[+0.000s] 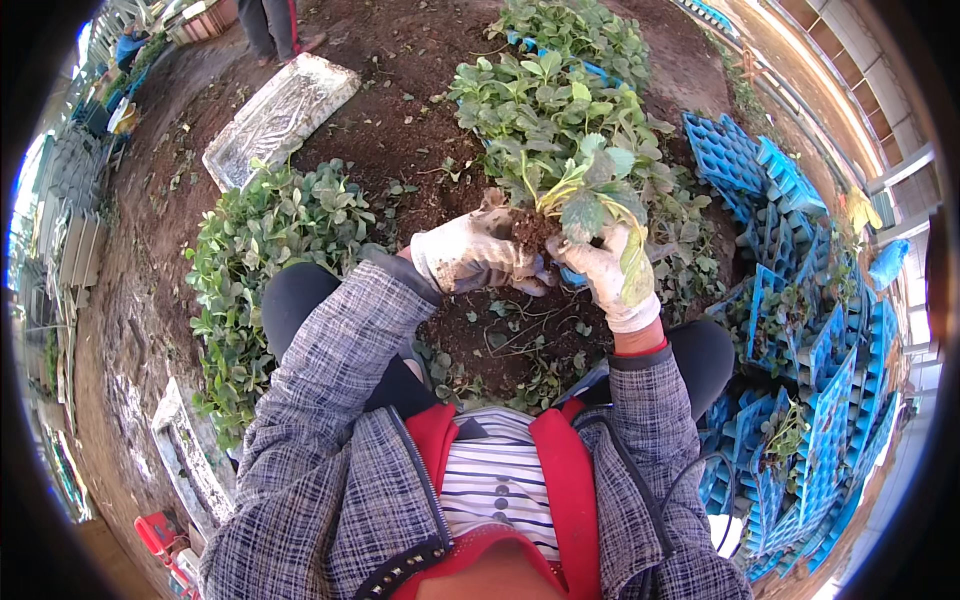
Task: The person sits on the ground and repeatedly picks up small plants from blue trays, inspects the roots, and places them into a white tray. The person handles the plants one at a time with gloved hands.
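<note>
A strawberry plant (592,214) with a soil-covered root ball (534,229) is held up in front of me. My left hand (476,251), in a dirty white work glove, grips the root ball from the left. From the other side my right hand (609,274), gloved too, has its fingers at the base of the stems. A yellowing leaf (637,270) hangs across the right glove. Between the hands, below the roots, shows a small blue piece (573,276); what it belongs to is hidden. Loose leaves and stems (525,334) lie on the soil between my knees.
Dense strawberry seedlings (551,105) stand ahead, more plants (259,240) to the left. Blue plastic cell trays (810,420) are heaped at right. A dirty white foam tray (281,116) lies ahead left, near a standing person's legs (270,26). A red-handled object (159,531) is at lower left.
</note>
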`<state>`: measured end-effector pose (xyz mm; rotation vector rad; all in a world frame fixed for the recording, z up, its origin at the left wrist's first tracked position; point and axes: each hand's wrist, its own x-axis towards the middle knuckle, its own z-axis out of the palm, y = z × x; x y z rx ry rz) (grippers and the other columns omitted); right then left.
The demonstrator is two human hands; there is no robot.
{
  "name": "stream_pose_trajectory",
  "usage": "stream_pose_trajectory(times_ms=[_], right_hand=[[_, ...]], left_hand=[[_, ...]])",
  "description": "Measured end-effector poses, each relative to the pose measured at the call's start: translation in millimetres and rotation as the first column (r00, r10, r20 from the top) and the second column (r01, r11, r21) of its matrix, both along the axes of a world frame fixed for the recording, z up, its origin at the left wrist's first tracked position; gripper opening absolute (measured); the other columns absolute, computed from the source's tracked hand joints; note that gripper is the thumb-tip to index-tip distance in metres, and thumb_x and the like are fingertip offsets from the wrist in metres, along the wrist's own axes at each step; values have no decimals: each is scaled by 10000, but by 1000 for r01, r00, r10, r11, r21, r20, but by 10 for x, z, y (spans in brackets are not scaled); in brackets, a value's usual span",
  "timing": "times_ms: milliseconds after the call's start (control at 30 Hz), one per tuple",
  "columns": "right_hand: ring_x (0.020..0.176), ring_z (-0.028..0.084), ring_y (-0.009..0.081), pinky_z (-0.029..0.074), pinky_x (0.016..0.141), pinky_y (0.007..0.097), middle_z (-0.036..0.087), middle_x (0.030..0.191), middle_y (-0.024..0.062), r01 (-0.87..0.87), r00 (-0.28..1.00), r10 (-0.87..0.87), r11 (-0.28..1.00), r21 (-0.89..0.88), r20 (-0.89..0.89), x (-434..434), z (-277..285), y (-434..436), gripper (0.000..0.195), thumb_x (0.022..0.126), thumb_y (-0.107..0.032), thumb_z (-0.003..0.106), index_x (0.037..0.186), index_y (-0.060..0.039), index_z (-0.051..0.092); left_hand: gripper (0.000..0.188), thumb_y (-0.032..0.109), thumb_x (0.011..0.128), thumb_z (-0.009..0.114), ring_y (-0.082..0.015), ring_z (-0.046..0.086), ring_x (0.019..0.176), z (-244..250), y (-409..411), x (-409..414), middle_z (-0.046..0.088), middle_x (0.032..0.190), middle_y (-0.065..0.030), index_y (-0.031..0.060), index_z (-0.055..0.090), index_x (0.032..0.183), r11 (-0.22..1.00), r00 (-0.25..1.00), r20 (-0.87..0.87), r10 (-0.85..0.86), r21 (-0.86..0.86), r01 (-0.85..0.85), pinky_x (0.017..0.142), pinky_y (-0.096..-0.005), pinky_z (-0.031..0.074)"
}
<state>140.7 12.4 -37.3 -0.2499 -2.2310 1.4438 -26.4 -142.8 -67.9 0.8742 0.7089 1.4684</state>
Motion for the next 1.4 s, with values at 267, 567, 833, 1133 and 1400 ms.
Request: stream_pose_trajectory(times_ms=[267,567,833,1133,1400], right_hand=[[730,657,175,517,716,306,702,830,136,301,953,-301,953,6,-14,-168,38,-271,268,857,-182,742,1024,17,674],[712,596,125,489,668,283,659,814,67,382,924,-374,915,128,-82,-297,-48,-331,163,848,-96,716,951,13,652],[722,618,172,498,694,306,662,825,91,342,940,-331,914,220,-85,-294,-56,-227,162,836,-73,684,960,26,653],[870,652,323,506,755,376,660,898,175,234,957,-264,948,214,123,-98,154,-70,222,850,-150,675,1008,6,669],[865,642,200,514,810,332,686,1009,121,113,994,-108,962,-247,33,-120,383,-215,294,895,-161,684,1137,0,639]], left_hand=[[563,-39,842,678,-217,624,1077,50,213,223,618,1212,-122,18,464,1360,751,672,-342,657,216,-624,911,-315,514],[709,-86,684,716,-355,582,1163,151,252,292,580,1245,-188,15,479,1344,570,-138,-804,579,520,-637,964,-392,498],[547,-45,777,703,-283,632,1056,38,292,238,622,1167,-136,0,519,1290,647,213,-748,628,350,-677,918,-357,523],[512,-114,858,604,-180,661,938,168,202,84,655,1092,-98,-3,477,1342,889,905,6,426,-186,-418,773,-282,551],[496,-25,859,689,-205,657,983,18,176,-29,643,1117,-106,-12,488,1313,970,972,72,223,-118,-214,902,-393,565]])
